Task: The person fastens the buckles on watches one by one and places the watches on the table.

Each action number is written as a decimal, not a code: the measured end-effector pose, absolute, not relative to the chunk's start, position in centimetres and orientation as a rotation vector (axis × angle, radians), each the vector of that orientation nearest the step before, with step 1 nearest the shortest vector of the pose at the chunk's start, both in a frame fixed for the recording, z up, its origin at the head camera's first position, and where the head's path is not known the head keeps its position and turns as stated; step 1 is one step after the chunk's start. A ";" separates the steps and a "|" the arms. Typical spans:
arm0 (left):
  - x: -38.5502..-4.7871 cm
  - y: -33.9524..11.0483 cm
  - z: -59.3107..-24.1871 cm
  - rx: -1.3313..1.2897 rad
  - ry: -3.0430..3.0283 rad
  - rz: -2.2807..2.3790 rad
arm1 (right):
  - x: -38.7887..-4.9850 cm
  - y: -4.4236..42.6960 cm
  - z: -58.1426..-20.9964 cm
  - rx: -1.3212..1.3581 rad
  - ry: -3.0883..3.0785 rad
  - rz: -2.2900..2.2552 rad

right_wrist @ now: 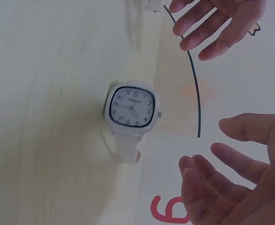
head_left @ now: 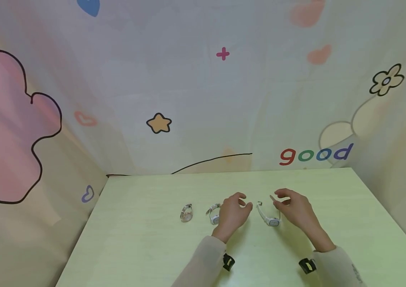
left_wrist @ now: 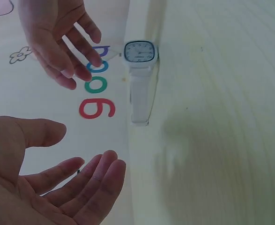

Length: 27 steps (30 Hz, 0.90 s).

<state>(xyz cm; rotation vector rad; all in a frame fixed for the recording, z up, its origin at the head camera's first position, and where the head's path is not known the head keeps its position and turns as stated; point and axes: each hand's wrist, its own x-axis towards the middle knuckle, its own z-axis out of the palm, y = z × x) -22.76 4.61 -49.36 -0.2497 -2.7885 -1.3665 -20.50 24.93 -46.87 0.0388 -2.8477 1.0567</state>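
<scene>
A white wristwatch [head_left: 273,222] with a squarish dial lies on the table between my hands, its strap undone and spread. My right hand [head_left: 296,209] hovers beside one strap end, with loosely bent fingers and nothing in its grasp. In the right wrist view, a gap separates the right fingers [right_wrist: 242,129] from the watch dial [right_wrist: 132,108]. My left hand [head_left: 234,211] is held above the table, left of this watch, fingers relaxed and holding nothing. Partly hidden behind it is a second white watch [head_left: 213,215].
Farther left on the table [head_left: 134,239] lies a third watch [head_left: 186,213], with a metallic-looking band and a pinkish dial. A printed cloth [head_left: 203,87] hangs along the table's back edge and sides.
</scene>
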 end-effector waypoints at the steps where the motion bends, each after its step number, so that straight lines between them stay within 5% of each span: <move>1: -22.8 4.9 -49.3 -0.251 -2.805 -1.343 | -20.6 25.1 -47.0 0.031 -2.860 1.044; 27: -24.5 9.9 -51.7 -0.047 -3.020 -1.160 | -23.4 27.6 -50.0 -0.101 -3.108 0.894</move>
